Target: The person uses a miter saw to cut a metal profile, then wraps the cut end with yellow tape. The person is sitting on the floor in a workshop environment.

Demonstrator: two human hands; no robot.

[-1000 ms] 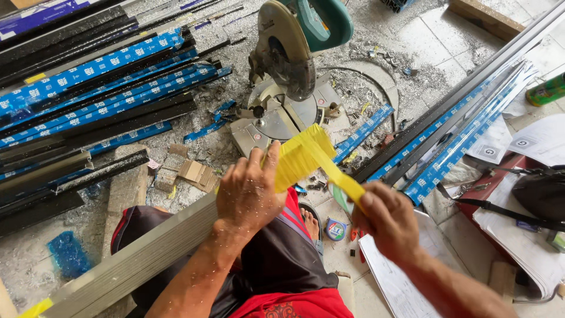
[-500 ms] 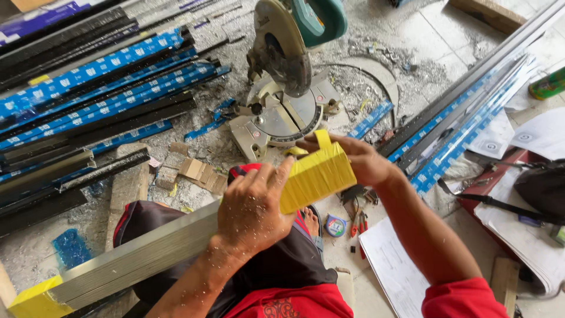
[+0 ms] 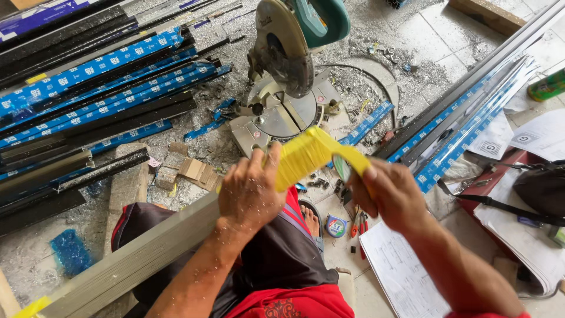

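My left hand (image 3: 250, 191) grips the upper end of a long grey metal profile (image 3: 135, 259) that slants across my lap. A band of yellow tape (image 3: 303, 154) stretches from that end to a yellow tape roll (image 3: 352, 164) held in my right hand (image 3: 391, 194). The tape is pulled taut between the two hands. Metal shavings speckle my left hand and forearm. Just beyond the hands stands a mitre saw (image 3: 288, 70) with its blade raised.
Stacked dark profiles with blue wrapping (image 3: 88, 88) lie on the left, more long profiles (image 3: 465, 112) on the right. Papers (image 3: 400, 271), a small tape measure (image 3: 336, 226), a dark bag (image 3: 541, 188) and wood scraps (image 3: 188, 168) sit on the shaving-covered floor.
My right hand has swung the yellow roll from over the profile end out to the right and down, drawing the tape out. The left hand stayed on the profile.
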